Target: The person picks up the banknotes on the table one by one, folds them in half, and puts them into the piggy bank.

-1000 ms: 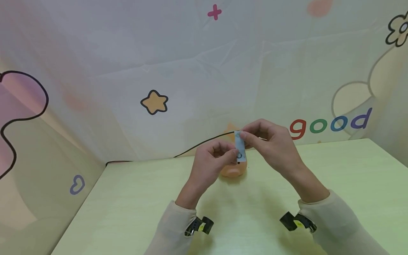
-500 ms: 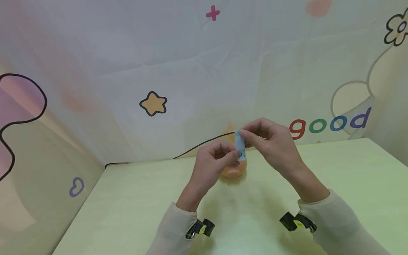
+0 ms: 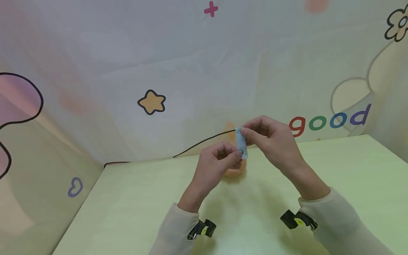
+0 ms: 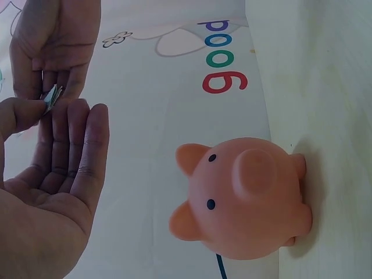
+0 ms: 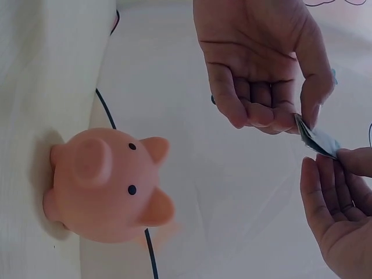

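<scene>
A folded banknote (image 3: 241, 143), narrow and pale blue-green, stands upright between both hands, above the table. My left hand (image 3: 211, 166) pinches its lower end between thumb and fingers. At the upper end, my right hand (image 3: 275, 143) pinches it the same way. The wrist views show the folded layers of the note (image 5: 317, 139) edge-on. Behind the hands stands a pink piggy bank (image 4: 244, 197), snout toward me and apart from the hands. In the head view the left hand and the note hide most of it.
The pale green table (image 3: 143, 205) ends at a printed cloth backdrop (image 3: 191, 81) with a star, flower and coloured letters. Both wrists carry a small black camera on a strap. The piggy bank is near the table's back edge.
Both hands and the banknote have risen slightly, with the left hand shifting a little to the right. Their pinch on the note stays the same.
</scene>
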The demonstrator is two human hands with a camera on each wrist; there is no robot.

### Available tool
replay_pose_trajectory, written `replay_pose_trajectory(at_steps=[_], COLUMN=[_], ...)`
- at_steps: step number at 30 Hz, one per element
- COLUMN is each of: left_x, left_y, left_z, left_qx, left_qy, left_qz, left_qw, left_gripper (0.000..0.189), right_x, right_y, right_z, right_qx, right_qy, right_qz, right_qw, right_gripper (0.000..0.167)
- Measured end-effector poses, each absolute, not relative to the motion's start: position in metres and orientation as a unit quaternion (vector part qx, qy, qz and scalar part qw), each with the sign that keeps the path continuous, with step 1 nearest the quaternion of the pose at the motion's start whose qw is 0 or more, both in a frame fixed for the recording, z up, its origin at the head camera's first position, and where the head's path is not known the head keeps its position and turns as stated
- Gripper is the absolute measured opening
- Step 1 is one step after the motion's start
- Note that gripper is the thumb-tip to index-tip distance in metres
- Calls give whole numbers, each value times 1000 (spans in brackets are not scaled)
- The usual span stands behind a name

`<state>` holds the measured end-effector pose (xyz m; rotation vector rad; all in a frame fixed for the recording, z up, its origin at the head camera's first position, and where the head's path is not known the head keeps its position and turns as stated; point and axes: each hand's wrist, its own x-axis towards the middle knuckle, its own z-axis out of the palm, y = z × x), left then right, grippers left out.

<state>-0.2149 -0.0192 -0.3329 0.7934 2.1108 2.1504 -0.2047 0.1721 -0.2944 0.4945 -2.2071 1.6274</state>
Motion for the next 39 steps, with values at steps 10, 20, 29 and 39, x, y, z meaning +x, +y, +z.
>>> replay_pose_trajectory(at_steps=[10,20,29,39], left_x=[-218,-219,-220,-225], left_y=[-18,-18,-16,-16], left_z=[-329,-332,-336,-339], left_qx=[269,289,314,295], left_qy=[686,695,704,690], left_qz=[676,658,637,661], left_qw=[20,29,14,16], left_gripper=[10,11,12,14], right_x=[-203,-202,-204,-207], right_y=[178,183,182,179], right_z=[-289,-296,-295,-292], right_qx=[165,162,159,157], right_qy=[-782,-770,-780,-779], right_qz=[572,590,576,577], right_qw=[185,179,188,188], right_gripper=[22,22,22,23])
